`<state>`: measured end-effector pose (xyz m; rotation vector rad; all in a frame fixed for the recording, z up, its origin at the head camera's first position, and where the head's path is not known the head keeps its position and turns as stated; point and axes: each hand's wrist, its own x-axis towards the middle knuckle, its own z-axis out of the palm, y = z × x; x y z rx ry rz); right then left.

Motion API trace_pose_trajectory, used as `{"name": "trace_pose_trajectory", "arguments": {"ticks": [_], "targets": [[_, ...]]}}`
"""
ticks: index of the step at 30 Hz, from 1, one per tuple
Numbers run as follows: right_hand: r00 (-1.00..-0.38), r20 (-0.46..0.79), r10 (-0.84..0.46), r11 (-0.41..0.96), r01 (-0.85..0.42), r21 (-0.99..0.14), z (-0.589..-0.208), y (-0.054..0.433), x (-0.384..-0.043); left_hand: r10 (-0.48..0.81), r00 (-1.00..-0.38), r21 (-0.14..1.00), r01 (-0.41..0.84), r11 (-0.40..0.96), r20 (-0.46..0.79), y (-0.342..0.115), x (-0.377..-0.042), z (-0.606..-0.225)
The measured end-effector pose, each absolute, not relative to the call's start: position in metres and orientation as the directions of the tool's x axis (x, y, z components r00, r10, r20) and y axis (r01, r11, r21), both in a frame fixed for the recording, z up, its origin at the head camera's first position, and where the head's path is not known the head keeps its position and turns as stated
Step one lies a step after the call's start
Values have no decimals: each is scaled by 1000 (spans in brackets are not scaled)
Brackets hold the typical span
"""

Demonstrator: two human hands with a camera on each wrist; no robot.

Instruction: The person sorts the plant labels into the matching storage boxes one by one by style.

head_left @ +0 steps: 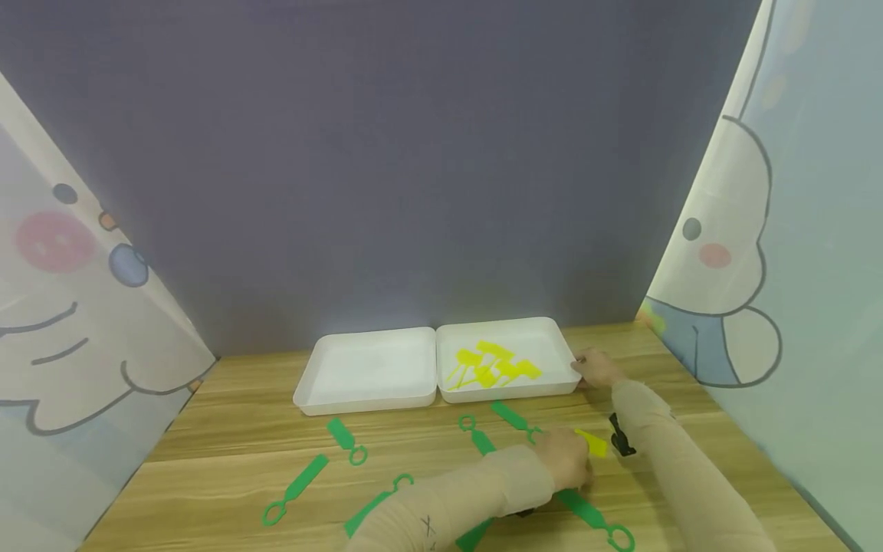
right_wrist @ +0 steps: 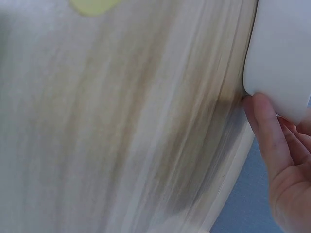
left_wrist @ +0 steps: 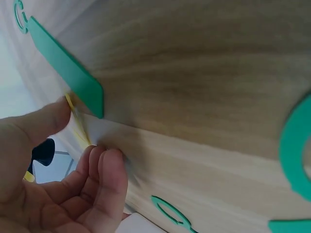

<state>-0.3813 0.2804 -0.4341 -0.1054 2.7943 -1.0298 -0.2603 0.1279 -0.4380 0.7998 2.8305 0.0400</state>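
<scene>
My left hand [head_left: 562, 458] is low over the table, right of centre. In the left wrist view, its thumb and fingertips grip a thin yellow tag [left_wrist: 79, 124], seen nearly edge-on; the head view hides it under the hand. Just beyond lies a green ring tag [left_wrist: 68, 68]. Another yellow tag [head_left: 593, 443] shows past the left hand's knuckles. My right hand [head_left: 599, 368] holds the right wall of the right white tray [head_left: 510, 393], fingers outside and thumb at the rim. Several yellow tags [head_left: 487, 376] lie heaped in that tray.
A second white tray [head_left: 366, 403] stands against the right one, with nothing in it. Several green ring tags [head_left: 303, 477] are scattered across the wooden table [head_left: 228, 437]. A small black object [head_left: 621, 437] shows beside the right sleeve. A dark panel [head_left: 414, 169] rises behind the trays.
</scene>
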Motion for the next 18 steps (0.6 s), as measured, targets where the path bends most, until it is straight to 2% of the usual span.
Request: {"name": "trace_pose_trajectory", "arguments": {"ticks": [4,9,13,18], "targets": [[-984,-126,-129,753,-14,-658,-435,281,-382,490,-850,71,486,871,-190,127,-261,-437],[-984,-114,-133,741,-22,-671,-434,281,-381,511,-843,45,512,858,-170,124,-262,-435],[-985,-106,-138,747,-33,-665,-432,280,-378,526,-842,-9,531,848,-124,122,-263,-437],[-986,-84,-142,757,-54,-652,-431,279,-375,564,-823,-138,567,812,-61,122,-264,-439]]}}
